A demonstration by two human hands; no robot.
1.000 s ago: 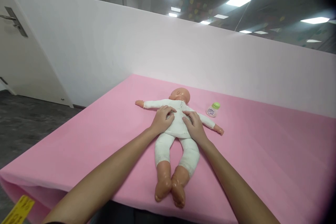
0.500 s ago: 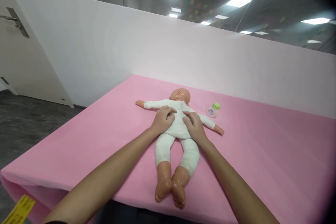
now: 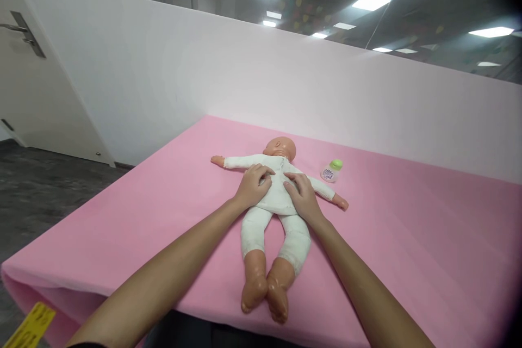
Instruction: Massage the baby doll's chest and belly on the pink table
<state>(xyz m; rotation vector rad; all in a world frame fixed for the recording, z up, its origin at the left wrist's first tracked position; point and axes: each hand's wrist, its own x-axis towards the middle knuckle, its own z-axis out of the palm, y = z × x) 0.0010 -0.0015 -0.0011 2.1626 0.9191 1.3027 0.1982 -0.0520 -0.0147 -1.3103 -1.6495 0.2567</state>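
A baby doll (image 3: 274, 207) in a white bodysuit lies face up on the pink mat (image 3: 408, 239), arms spread, bare feet toward me. My left hand (image 3: 253, 186) rests on the left side of the doll's chest, fingers curled onto the cloth. My right hand (image 3: 302, 196) lies on the right side of its chest and belly, fingers flat and slightly apart. Both hands press on the torso; neither lifts it. A small white bottle with a green cap (image 3: 330, 171) stands on the mat just right of the doll's shoulder.
A pale wall panel (image 3: 285, 92) runs behind the mat. At far left stands a white door (image 3: 24, 65) with a metal handle, above dark floor (image 3: 36, 190). A yellow tag (image 3: 30, 326) shows at the lower left corner.
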